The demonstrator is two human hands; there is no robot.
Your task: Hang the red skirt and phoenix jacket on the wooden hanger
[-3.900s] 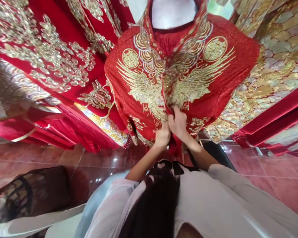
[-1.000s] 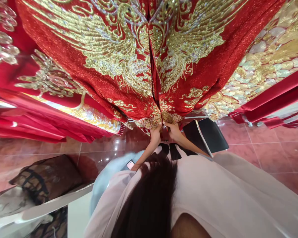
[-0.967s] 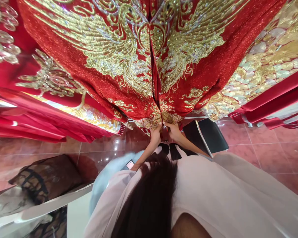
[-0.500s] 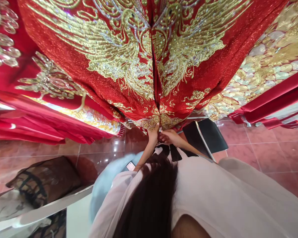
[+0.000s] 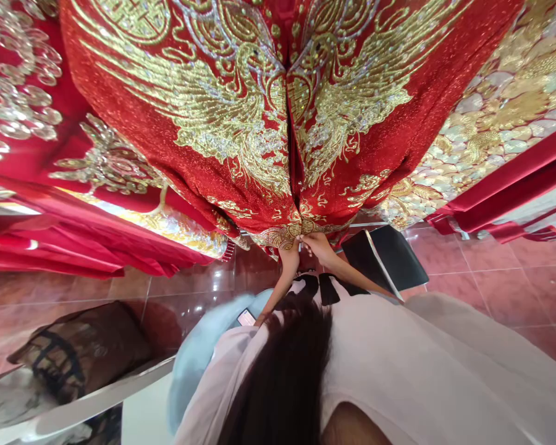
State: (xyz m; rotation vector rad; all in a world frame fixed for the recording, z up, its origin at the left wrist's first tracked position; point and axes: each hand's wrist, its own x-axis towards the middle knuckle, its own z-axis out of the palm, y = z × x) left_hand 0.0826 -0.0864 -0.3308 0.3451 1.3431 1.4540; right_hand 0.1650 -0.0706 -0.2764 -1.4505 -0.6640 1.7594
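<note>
A red jacket point(image 5: 176, 117) with gold bird embroidery and sparkling beads hangs before me, its front edges parted in a narrow slit down the middle. Both hands meet at its gold-patterned lower hem point(image 5: 278, 235), where that slit ends. My left hand point(image 5: 288, 256) is closed on the hem, thumb pointing up. My right hand point(image 5: 319, 246) pinches the hem's edge right beside it, fingertips touching the left thumb. Any small fastener between the fingertips is too small to make out.
Other decorated red garments point(image 5: 111, 161) hang at the left, and a gold-scaled one point(image 5: 486, 123) at the right. A black seat point(image 5: 393, 256) stands beyond my right arm. A phone point(image 5: 246, 317) lies near my left forearm; a brown bag point(image 5: 92, 346) sits on the tiled floor point(image 5: 486, 278).
My right hand has shifted up and left onto the hem's edge, its fingers now meeting the left thumb. The left hand sits slightly lower. The view has tilted a little.
</note>
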